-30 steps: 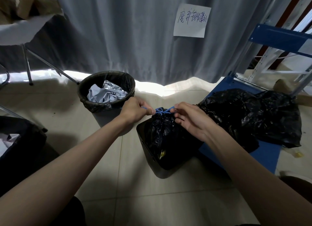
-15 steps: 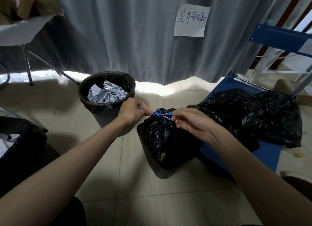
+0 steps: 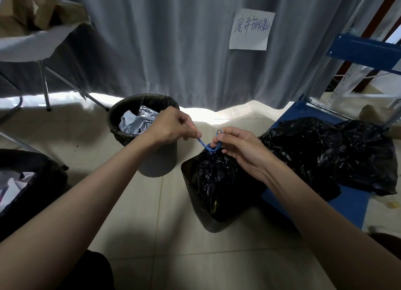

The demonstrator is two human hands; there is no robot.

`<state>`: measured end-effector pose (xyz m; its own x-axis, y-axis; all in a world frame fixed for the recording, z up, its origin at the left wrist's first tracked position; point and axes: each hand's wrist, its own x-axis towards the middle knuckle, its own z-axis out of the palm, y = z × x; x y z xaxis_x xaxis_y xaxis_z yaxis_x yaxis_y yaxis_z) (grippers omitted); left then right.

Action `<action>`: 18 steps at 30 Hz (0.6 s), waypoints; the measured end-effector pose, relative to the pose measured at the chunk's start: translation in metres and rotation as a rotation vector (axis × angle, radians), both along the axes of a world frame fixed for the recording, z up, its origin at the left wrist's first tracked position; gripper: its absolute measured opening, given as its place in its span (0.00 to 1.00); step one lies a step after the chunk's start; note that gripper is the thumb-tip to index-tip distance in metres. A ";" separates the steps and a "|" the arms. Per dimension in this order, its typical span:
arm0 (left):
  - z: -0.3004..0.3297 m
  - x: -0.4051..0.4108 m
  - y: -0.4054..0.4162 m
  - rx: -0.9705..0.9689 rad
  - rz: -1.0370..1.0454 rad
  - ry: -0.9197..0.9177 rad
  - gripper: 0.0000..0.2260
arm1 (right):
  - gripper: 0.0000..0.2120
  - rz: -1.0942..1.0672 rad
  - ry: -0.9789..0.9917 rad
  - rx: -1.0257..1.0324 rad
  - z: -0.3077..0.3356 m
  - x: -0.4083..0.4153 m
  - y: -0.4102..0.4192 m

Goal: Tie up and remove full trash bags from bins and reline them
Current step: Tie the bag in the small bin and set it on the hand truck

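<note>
Head view: your left hand (image 3: pixel 171 127) pinches one end of the blue drawstring (image 3: pixel 206 146), and your right hand (image 3: pixel 238 146) pinches its loop at the neck of the black trash bag (image 3: pixel 217 181), which sits in its black bin (image 3: pixel 195 194). The knot looks half-made; lifting out and relining remain. The round bin (image 3: pixel 121 118) is unbagged.
</note>
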<state>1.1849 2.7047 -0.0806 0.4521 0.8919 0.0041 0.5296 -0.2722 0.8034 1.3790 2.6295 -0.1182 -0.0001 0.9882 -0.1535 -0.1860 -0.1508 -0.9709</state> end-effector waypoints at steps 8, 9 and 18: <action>0.021 -0.002 -0.010 -0.068 -0.047 -0.141 0.05 | 0.10 -0.062 0.050 -0.043 -0.004 -0.007 0.004; 0.022 -0.002 -0.010 -0.070 -0.046 -0.150 0.05 | 0.10 -0.060 0.048 -0.044 -0.004 -0.007 0.004; 0.025 0.002 -0.009 -0.106 -0.053 -0.160 0.11 | 0.18 0.000 0.012 -0.040 -0.005 -0.004 -0.001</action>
